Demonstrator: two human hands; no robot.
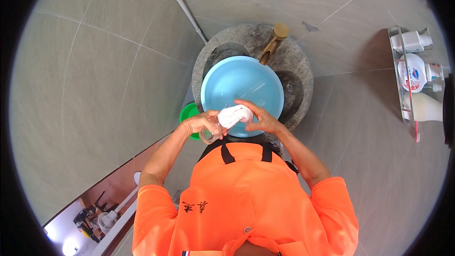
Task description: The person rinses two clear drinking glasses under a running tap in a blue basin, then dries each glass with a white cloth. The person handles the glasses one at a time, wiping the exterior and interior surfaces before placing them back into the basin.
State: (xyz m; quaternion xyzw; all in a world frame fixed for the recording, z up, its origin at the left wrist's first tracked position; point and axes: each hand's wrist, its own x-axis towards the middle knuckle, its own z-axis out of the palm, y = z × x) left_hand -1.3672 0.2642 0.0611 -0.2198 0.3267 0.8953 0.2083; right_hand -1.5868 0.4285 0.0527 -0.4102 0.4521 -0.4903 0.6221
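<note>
**Cloth and clear glass held over a blue basin**

Tiled wall fills the far left of the view, crossed higher up by a thin white pipe (182, 4) that slants down toward a round stone sink (303, 73). A small green object (188, 112) is seen just left of the sink, partly hidden behind the left hand. Low at the left edge, a white rail (118, 223) and some small dark items are glimpsed, too small to be told apart.

The left hand (201, 123) is closed around a clear glass (212, 133), which is gripped from the left side and held tilted at the near rim of a light blue basin (241, 83). A white cloth (234, 114) is bunched at the mouth of the glass, between the two hands. Whether the cloth is pushed inside the glass cannot be told. The right hand (259, 118) is laid over the cloth, with fingers curved around it and pressing on it from the right.

The basin is seated in the stone sink, and both hands are held above its near edge. A brass-coloured tap (274, 42) is seen behind the basin, angled over its far rim. An orange shirt with black straps is worn by the person and fills the lower middle.

At the far right, a wall shelf (402, 80) carries white bottles (414, 73), well apart from the hands.
</note>
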